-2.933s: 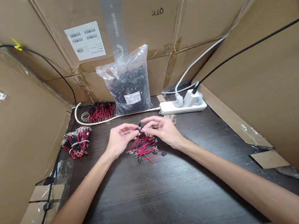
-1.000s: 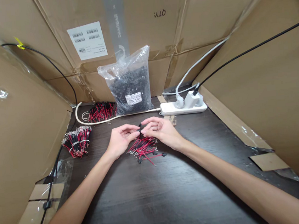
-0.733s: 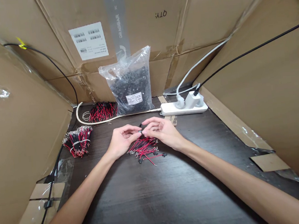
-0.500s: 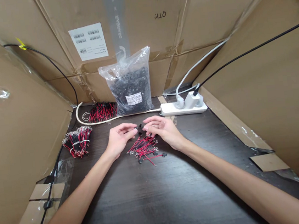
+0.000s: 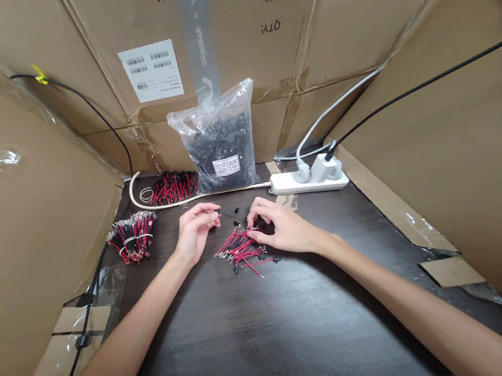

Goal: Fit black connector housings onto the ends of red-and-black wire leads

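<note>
My left hand (image 5: 197, 229) pinches one end of a thin black wire (image 5: 231, 217) that runs to the right, ending in a small black connector. My right hand (image 5: 282, 228) is palm down on the dark table (image 5: 270, 329), its fingertips touching the right side of a loose pile of red and black wires (image 5: 242, 250). What lies under its fingers is hidden.
A tied bundle of red and black wires (image 5: 131, 236) lies at the left, another bundle (image 5: 171, 188) at the back. A clear bag of small black parts (image 5: 220, 143) leans on the cardboard wall. A white power strip (image 5: 308, 181) sits at back right, with cables.
My hands, which were together on a small black part above the pile, have separated. The left drew back left with the wire; the right dropped onto the pile.
</note>
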A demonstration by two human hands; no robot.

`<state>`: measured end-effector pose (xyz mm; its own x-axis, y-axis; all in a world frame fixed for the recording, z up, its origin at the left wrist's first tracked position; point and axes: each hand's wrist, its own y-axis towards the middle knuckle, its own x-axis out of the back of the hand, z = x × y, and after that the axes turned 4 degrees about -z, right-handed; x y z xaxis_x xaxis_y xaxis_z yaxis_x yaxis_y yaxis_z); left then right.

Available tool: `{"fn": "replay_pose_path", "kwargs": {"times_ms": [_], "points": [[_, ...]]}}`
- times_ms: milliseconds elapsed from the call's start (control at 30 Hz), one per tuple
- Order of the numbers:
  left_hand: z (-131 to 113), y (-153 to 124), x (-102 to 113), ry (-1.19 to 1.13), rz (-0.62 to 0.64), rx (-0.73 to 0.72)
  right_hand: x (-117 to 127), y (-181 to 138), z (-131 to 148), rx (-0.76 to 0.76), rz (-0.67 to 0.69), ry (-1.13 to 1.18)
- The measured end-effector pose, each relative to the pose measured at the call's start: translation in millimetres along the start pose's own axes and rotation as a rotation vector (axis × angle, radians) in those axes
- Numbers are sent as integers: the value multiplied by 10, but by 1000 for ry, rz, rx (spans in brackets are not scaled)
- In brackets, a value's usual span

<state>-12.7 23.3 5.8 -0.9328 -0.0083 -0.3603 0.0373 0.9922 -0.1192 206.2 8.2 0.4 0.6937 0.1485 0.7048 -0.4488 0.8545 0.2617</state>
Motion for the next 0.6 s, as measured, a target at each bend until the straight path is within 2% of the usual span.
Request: {"fn": "replay_pose_path", "kwargs": {"times_ms": [233, 600], "points": [[13, 2, 22, 29, 30, -2, -2, -4, 47, 19, 12, 2], [4, -7, 18, 31, 44, 15, -17, 15, -24, 29, 44, 108]]}}
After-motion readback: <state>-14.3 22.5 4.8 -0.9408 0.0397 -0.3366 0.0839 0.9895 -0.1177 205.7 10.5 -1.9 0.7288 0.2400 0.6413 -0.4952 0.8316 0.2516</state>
